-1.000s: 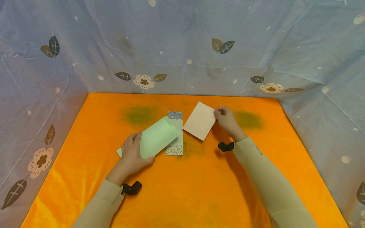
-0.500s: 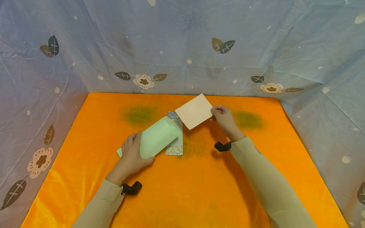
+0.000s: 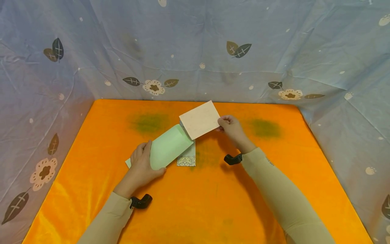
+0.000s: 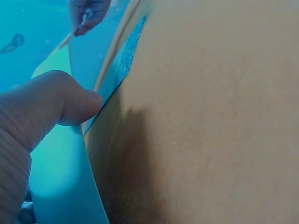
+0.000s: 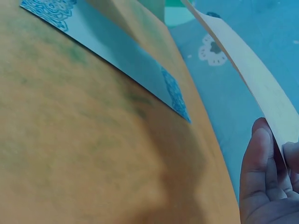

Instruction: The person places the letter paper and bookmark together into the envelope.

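My left hand [image 3: 141, 170] grips a light green envelope [image 3: 169, 149], the thumb along its near edge and the fingers over the far side. The envelope is tilted, one end up to the right, and a small corner shows left of the hand. My right hand [image 3: 234, 131] pinches a cream card [image 3: 200, 120] by its right edge, thumb on one face and fingers behind, as the right wrist view shows. The card's left end overlaps the envelope's raised end. Beneath both lies a pale card with lace-patterned ends [image 3: 186, 160], partly hidden.
An orange cloth [image 3: 213, 203] covers the table, with dark green smudges on it. Blue-grey flowered curtains [image 3: 195, 51] rise at the back and both sides. A black wrist camera [image 3: 141, 201] sits on the left wrist, another black camera [image 3: 233, 159] on the right.
My right hand has moved left, carrying the cream card from beside the patterned card to the envelope's raised end and turning it toward level. My left hand and the envelope have stayed nearly still.
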Demonstrator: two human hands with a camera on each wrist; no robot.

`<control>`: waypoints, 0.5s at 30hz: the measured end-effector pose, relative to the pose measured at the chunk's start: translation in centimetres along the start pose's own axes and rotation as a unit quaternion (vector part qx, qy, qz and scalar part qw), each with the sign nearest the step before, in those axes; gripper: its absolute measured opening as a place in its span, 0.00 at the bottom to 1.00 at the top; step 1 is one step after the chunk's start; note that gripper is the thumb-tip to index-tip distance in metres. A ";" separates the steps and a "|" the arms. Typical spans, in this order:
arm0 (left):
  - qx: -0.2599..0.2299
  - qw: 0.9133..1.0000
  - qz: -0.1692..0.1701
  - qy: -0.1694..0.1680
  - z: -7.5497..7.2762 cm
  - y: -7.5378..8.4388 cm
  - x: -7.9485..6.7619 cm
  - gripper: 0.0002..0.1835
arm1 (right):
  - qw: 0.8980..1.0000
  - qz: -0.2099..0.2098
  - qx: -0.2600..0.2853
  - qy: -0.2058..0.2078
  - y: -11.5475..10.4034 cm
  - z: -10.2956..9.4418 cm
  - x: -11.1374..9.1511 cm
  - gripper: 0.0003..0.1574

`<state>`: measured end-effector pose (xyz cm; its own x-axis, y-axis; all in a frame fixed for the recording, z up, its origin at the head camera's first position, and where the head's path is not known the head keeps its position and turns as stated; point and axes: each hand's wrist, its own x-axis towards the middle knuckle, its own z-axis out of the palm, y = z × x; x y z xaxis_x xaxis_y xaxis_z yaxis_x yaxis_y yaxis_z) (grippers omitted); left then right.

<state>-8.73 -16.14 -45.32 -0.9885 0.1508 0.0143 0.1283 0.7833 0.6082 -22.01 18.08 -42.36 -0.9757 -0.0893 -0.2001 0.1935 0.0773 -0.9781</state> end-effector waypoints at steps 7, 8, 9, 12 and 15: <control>-0.002 1.000 -0.001 0.003 0.0 0.0 0.0 0.62 | 1.000 0.005 -0.001 -0.022 0.3 0.5 -0.1 0.17; -0.002 1.000 -0.001 0.003 0.0 0.0 0.0 0.62 | 1.000 0.006 -0.003 -0.024 0.3 0.5 -0.1 0.17; -0.003 1.000 -0.001 0.004 0.0 0.0 0.0 0.62 | 1.000 0.006 -0.003 -0.027 0.4 0.6 -0.1 0.17; -0.004 1.000 -0.001 0.003 0.0 0.0 0.0 0.62 | 1.000 0.006 -0.002 -0.029 0.4 0.6 -0.1 0.16; -0.005 1.000 -0.001 0.003 0.0 0.0 0.0 0.62 | 0.999 0.002 0.001 -0.032 0.4 0.5 -0.2 0.16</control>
<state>-8.68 -16.14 -45.33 -0.9893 0.1447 0.0182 0.1252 0.7781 0.6155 -21.71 17.61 -42.71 -0.9660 -0.1532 -0.2081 0.1983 0.0767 -0.9771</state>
